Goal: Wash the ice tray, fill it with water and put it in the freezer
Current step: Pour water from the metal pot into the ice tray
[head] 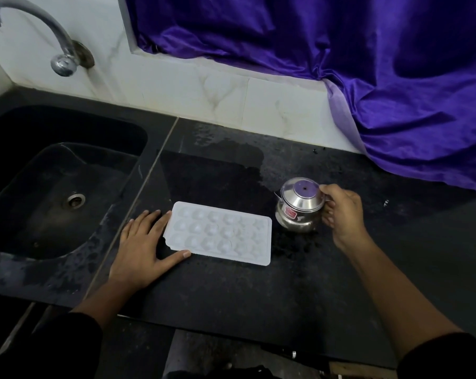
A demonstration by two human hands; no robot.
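A white ice tray (220, 232) with several round cups lies flat on the black counter (231, 291), right of the sink. My left hand (143, 250) rests flat on the counter at the tray's left end, fingers straight, with fingertips and thumb touching its edge. A small steel jug (298, 207) with a lid stands just right of the tray. My right hand (340, 212) curls round the jug's handle from the right side.
A black sink (53, 187) with a round drain sits at the left, under a chrome tap (59, 50) on the white tiled wall. Purple cloth (368, 64) hangs at the back right and spills onto the counter. Wet patches show behind the tray.
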